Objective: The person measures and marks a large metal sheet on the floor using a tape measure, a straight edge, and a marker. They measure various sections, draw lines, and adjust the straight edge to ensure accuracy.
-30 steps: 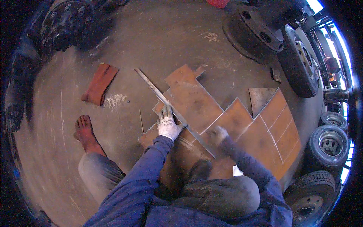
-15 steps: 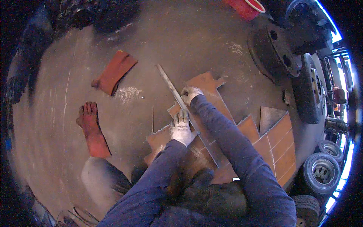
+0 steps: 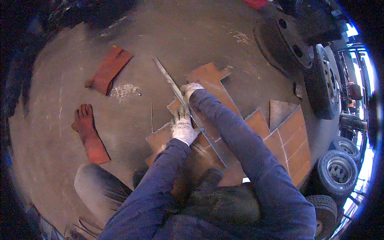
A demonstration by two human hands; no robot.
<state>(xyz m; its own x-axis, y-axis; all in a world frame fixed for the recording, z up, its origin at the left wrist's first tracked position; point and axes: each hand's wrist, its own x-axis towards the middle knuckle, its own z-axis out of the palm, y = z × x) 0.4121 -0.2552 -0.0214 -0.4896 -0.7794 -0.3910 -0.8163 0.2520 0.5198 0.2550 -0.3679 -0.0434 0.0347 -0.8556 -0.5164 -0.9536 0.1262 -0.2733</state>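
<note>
A long, narrow metal straightedge (image 3: 165, 73) lies slantwise across a rust-brown metal sheet (image 3: 250, 125) with jagged cut edges and white lines drawn on it. My left hand (image 3: 184, 130), in a whitish work glove, presses on the bar with its fingers stretched forward and the thumb out to the side. Just beyond it, my gloved right hand (image 3: 191, 90) is closed at the bar's right edge. Whatever its fingers pinch is hidden from this view.
Two red heavy gloves (image 3: 91, 134) lie apart on the floor to the left. Large wheel rims (image 3: 280, 48) and tyres (image 3: 338, 172) line the right side. A red container (image 3: 256, 3) shows at the top edge. My knee (image 3: 96, 184) is at the lower left.
The whole scene has shifted up and slightly left in the view. Both hands keep nearly the same places along the straightedge; the right hand looks slightly turned.
</note>
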